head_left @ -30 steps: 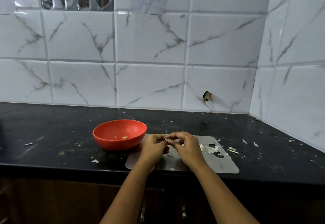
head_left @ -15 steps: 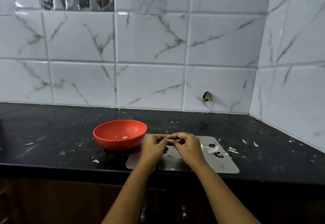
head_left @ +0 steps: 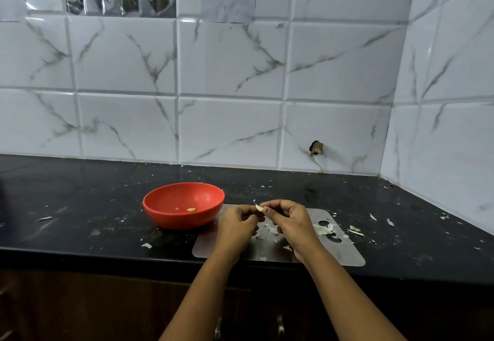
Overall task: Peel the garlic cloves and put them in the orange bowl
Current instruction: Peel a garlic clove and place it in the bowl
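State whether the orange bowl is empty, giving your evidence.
Not empty: a peeled garlic clove and a small fragment lie inside the orange bowl.

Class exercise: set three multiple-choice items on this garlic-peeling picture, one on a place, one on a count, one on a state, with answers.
1. Relative to the steel board, the orange bowl stands: A left, B right, C far behind.
2. The bowl holds how many whole cloves: A none, B one, C five.
3. The garlic clove at the hands is: A on the board, B in the bowl, C pinched between both hands.
Answers: 1 A, beside the board's left edge; 2 B, one peeled clove shows inside; 3 C, left hand and right hand grip it.
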{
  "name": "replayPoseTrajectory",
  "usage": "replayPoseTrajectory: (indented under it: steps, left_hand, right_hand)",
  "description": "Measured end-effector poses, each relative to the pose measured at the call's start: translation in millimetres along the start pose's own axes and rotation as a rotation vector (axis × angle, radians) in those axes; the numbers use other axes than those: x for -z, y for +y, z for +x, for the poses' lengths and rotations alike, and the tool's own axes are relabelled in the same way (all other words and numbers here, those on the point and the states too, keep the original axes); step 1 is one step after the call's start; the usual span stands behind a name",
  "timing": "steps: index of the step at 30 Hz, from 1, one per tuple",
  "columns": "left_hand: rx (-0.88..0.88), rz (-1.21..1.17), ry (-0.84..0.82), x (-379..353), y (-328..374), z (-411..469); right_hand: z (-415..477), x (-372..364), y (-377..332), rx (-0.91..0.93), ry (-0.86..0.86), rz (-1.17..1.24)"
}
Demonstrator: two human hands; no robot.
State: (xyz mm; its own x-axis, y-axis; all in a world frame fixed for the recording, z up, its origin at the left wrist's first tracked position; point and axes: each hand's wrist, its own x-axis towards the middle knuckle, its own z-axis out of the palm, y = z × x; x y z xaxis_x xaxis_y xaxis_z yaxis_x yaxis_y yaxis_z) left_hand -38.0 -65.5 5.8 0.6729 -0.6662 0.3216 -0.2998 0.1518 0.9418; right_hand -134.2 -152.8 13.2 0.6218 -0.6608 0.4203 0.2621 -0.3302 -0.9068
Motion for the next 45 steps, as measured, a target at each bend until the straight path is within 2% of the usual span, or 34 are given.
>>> replayPoseTrajectory:
  steps: [9,12,17,30,39,45]
  left_hand:
    - [-0.074,-0.092,-0.007,2.3,-0.4,-1.1]
    - [-0.068,-0.119,0.036,1.5,0.1,-2.2]
    - [-0.061,-0.171,0.074,4.9,-3.4,-0.1]
    - [-0.078,-0.206,0.051,5.8,-3.4,0.1]
    - [-0.068,-0.231,0.014,7.1,-2.5,0.4]
    - [-0.025,-0.314,-0.023,9.5,-0.1,1.2]
  right_hand:
    - [1.2,0.7,1.6,0.001,0.010,0.000]
    - [1.9,0.1,3.0,0.009,0.001,-0.010]
    - [4.1,-1.2,10.0,0.047,-0.050,-0.158]
    - [4.3,-1.4,13.5,0.153,-0.041,-0.292]
    - [2.8,0.2,5.8,0.022,-0.190,-0.157]
    - [2.8,-1.3,4.3,0.017,-0.193,-0.115]
